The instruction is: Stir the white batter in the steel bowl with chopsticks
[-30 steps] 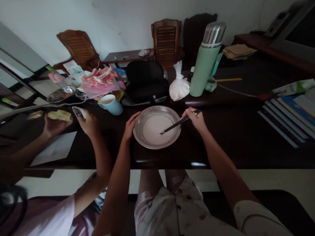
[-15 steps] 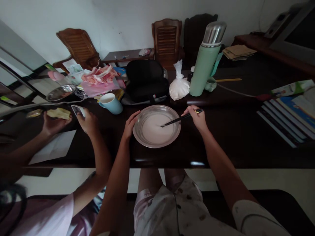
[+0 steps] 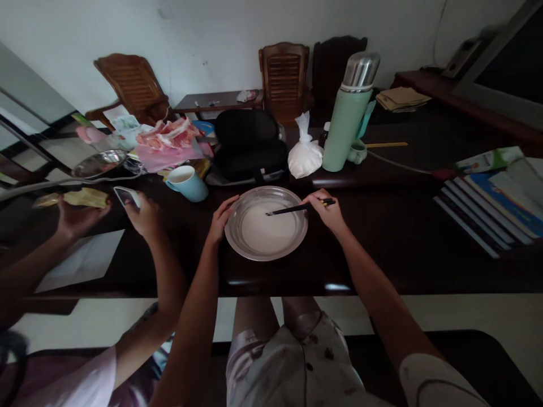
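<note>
A shallow metal bowl [image 3: 267, 257] stands on the dark table in front of me, holding a milky white liquid [image 3: 267, 232]. My left hand [image 3: 220, 219] is closed on the bowl's left rim, fingers along its outer side. Black chopsticks [image 3: 292, 209] are gripped in my right hand [image 3: 327, 212], at the bowl's right edge. They slant low across the bowl, with their tips at the liquid left of its middle. Behind the bowl sits a tied plastic bag of white powder [image 3: 305, 158].
A blue mug [image 3: 193, 189], a black case [image 3: 250, 147] and a green thermos [image 3: 348, 130] stand behind. Stacked books [image 3: 479, 220] lie right. At left, another person's hands hold a phone [image 3: 127, 198] and a yellowish item [image 3: 87, 198], near raw meat [image 3: 169, 135].
My right hand has brought the chopsticks leftward over the bowl, and they lie flatter now. My left hand keeps its place on the rim. The whole view has shifted slightly.
</note>
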The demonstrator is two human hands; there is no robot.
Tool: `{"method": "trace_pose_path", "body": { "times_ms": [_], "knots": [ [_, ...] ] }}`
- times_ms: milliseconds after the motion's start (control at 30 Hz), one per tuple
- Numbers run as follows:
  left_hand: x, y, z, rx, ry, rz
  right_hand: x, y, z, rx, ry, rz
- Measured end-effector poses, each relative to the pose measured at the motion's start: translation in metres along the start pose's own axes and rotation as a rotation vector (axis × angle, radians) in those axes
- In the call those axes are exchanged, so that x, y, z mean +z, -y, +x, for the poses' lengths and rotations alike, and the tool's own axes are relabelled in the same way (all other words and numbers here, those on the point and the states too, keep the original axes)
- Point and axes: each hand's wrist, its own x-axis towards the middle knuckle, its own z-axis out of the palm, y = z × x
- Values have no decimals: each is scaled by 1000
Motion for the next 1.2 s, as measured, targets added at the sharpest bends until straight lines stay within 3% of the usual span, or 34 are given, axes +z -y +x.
{"method": "trace_pose_path", "body": {
  "times_ms": [100,200,333,433,600,733,800,1000,1100,1200],
  "knots": [
    [0,0,0,0,14,-10,-8,-2,2,118,-79,151],
    [0,1,1,0,24,-15,-7,2,1,162,-7,235],
    [0,3,1,-12,25,-44,4,9,-3,16,147,109],
    [-1,4,2,-15,29,-48,9,8,-3,-64,187,23],
    [-2,4,2,22,23,-16,-2,0,1,-36,13,-40],
    [-2,4,1,28,29,-7,-10,1,3,123,-68,156],
    [-2,3,1,22,30,-11,-8,4,2,144,-6,206],
    [-1,1,0,0,26,0,8,11,-3,-43,219,39],
    [-2,1,0,2,31,11,5,10,-2,-61,169,-37],
    [-3,3,0,12,24,22,-6,9,0,-50,29,-90]
  ]
}}
